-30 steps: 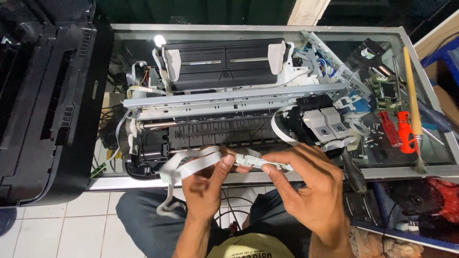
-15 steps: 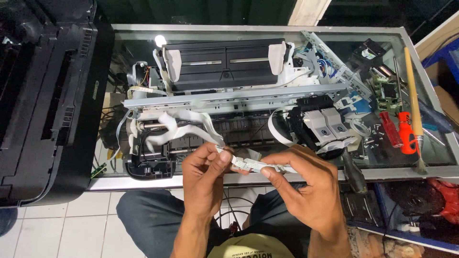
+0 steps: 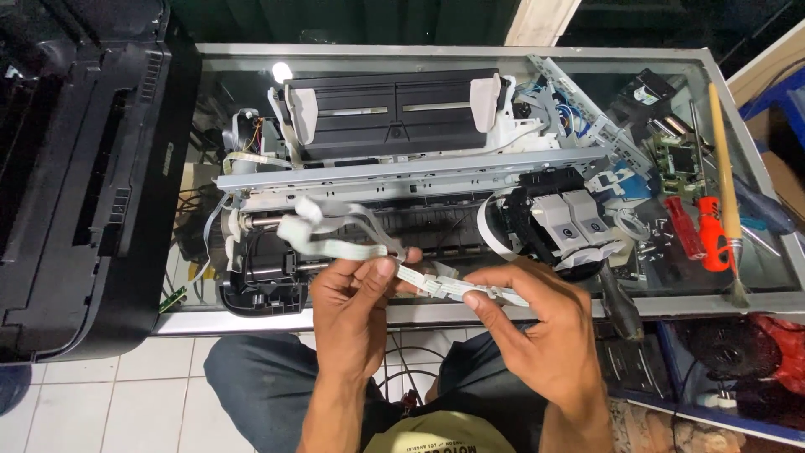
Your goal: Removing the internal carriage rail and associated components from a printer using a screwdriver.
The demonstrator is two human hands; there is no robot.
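A flat ribbon cable (image 3: 360, 247), pale grey and thin, is running from the opened printer (image 3: 394, 180) toward the table's front edge. Its far part is lying looped and folded over the printer's front; its near end is stretching straight and level, slanting slightly down to the right.

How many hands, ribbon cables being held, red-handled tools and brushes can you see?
Hands: 2, left hand and right hand
Flat ribbon cable held in both hands: 1
Red-handled tools: 2
Brush with wooden handle: 1
Total: 6
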